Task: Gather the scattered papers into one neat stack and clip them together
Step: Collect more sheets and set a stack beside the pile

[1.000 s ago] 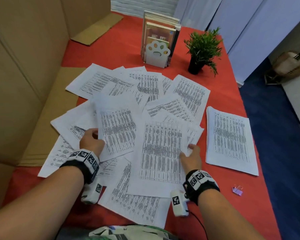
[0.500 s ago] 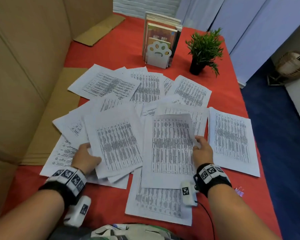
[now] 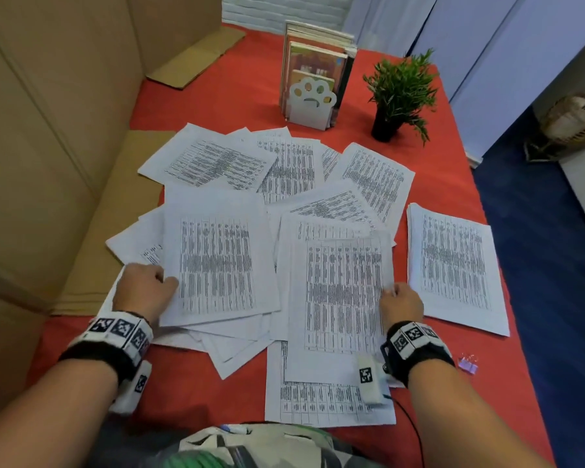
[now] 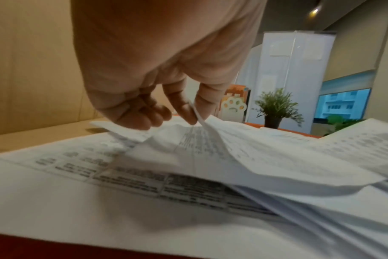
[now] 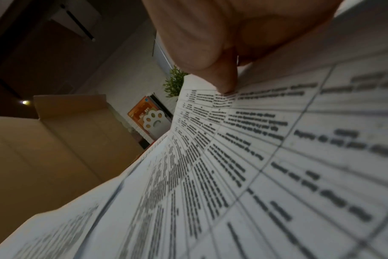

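On the red worktop in front of you, the scattered papers are lying in overlapping fans from the near edge up toward the middle, printed side up. Your left hand is sitting at the left edge of a near-left sheet; in the left wrist view your fingers are curling down and pinching the lifted edge of that sheet between thumb and forefinger, with more loose pages fanned underneath. Your right hand is holding the right edge of a near-centre sheet, and the right wrist view is showing your thumb pressing down onto its printed face while the remaining fingers are hiding behind the page, so the grip looks like a pinch on that edge. Just beside your right hand, to the right, a squared-up stack is lying apart from the mess, its edges fairly even. Near your right wrist, at the worktop's right side, a small purple binder clip is lying by itself, touching no paper. Further back, a row of books is standing behind a white paw-shaped bookend, with a small potted plant to its right. Cardboard panels are lining the left side.
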Demonstrator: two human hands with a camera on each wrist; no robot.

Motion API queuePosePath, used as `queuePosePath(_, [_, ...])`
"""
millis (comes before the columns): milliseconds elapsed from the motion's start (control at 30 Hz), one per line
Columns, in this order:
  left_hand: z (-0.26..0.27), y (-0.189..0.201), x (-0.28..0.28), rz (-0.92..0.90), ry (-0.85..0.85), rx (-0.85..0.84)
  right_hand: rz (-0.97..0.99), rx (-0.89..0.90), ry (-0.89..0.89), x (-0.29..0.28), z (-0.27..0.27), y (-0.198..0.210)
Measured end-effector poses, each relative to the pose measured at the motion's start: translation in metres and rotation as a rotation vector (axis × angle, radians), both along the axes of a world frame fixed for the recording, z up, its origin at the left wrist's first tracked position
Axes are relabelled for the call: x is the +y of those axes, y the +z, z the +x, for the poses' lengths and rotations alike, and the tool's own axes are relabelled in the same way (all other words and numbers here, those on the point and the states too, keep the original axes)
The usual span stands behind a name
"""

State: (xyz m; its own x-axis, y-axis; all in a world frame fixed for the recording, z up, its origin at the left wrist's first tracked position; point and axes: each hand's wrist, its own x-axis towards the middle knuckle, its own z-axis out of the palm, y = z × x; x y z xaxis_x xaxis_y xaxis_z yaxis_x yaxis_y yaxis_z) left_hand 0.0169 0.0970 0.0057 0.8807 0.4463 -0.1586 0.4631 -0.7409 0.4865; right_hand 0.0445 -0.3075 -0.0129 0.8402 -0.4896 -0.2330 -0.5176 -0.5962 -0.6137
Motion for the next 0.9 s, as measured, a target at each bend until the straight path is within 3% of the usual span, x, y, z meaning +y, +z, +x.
queuePosePath(200, [0.013, -0.011, -0.009, -0.064, 0.04, 0.087, 0.097, 0.01, 0.025, 0.018, -0.014, 0.002])
queuePosePath(400, [0.005, -0.011, -0.024, -0.167, 0.039, 0.104, -0.068, 0.054, 0.059, 0.025, -0.018, -0.003])
queuePosePath(533, [-0.002, -0.004, -0.023, -0.286, 0.102, 0.114, 0.136, -0.011, -0.022, 0.016, -0.019, 0.013])
queuePosePath(700, [-0.01, -0.012, -0.022, -0.298, 0.15, 0.261, 0.102, 0.117, 0.046, 0.008, -0.027, 0.021])
queuePosePath(900, [-0.015, -0.014, -0.052, -0.274, 0.115, 0.117, 0.179, 0.122, 0.062, 0.018, -0.026, 0.001])
